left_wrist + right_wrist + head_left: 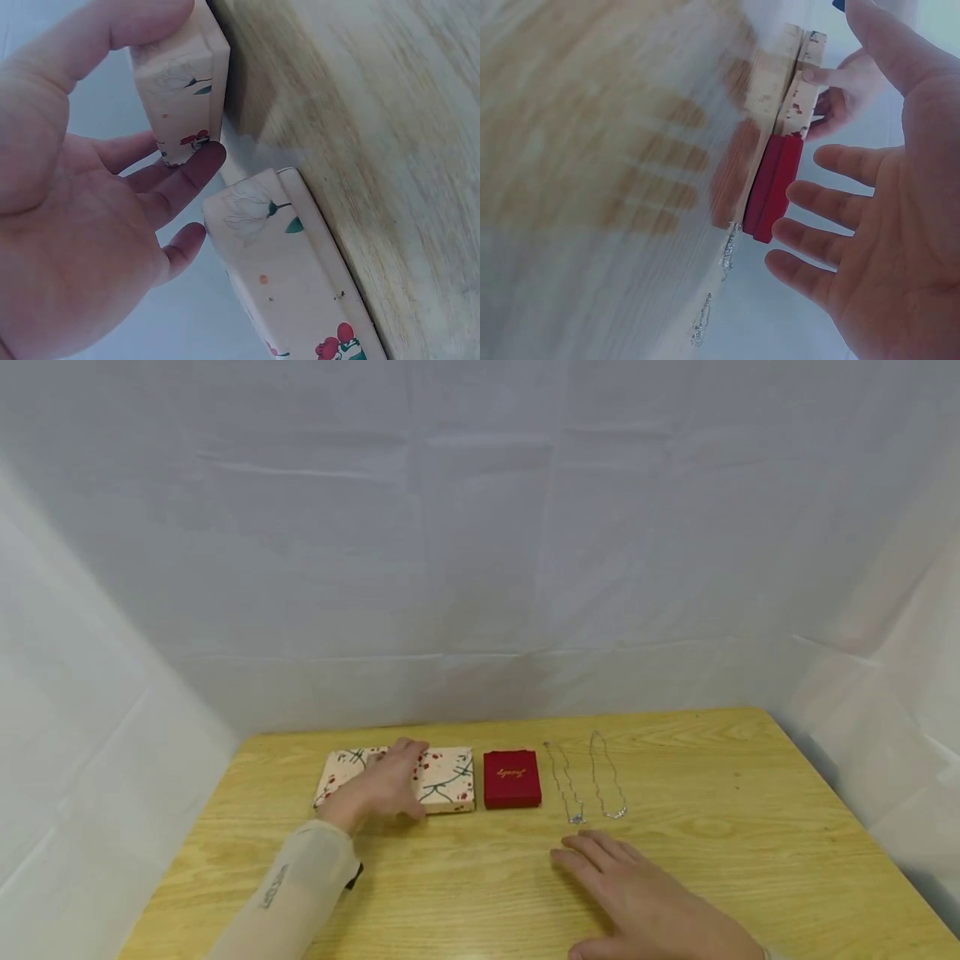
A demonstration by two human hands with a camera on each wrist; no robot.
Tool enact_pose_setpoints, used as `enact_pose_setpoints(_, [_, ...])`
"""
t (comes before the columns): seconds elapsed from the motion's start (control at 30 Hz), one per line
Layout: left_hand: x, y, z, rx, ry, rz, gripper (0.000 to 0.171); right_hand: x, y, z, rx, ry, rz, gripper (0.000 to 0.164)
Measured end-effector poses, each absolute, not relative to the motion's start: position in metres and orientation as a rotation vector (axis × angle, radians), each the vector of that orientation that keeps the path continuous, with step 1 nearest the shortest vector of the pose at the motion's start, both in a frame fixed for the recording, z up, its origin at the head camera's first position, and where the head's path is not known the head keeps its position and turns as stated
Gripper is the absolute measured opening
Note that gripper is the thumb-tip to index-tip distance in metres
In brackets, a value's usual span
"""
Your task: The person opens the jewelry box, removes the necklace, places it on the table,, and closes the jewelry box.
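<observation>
Two cream boxes with a red and green floral print lie side by side at the back left. My left hand (386,785) grips the right-hand floral box (450,783), thumb at its front side and fingers reaching over to the back. The left wrist view shows this box (180,90) between thumb and fingertips, while the other floral box (274,255) lies beside the little finger. My right hand (637,893) is held over the front right of the table, fingers extended and holding nothing. Nearest to it are two silver necklaces, one with a pendant (576,819), the other with a beaded front (617,815).
A red box (512,781) with gold lettering sits between the floral boxes and the necklaces. All lie in a row on the wooden table (712,785). White sheeting (480,568) hangs behind the table and along both sides.
</observation>
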State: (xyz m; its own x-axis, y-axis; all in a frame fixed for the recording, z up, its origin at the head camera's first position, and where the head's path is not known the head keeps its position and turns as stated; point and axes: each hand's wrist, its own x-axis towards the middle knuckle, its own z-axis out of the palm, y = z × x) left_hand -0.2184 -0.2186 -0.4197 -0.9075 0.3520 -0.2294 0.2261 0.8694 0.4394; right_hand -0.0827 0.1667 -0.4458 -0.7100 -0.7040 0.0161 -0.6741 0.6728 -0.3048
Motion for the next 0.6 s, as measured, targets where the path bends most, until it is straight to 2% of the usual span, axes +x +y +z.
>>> enact_pose_setpoints(0.3, [-0.219,-0.218,-0.422,0.458,2.757,0.554,0.106,-0.084,0.166,-0.449,-1.136,2.766,-0.43,0.098])
enact_pose_setpoints(0.6, [-0.218,-0.231,-0.416,0.486,2.829,0.54,0.118,-0.084,0.165,-0.447,-1.109,2.741,-0.453,0.098])
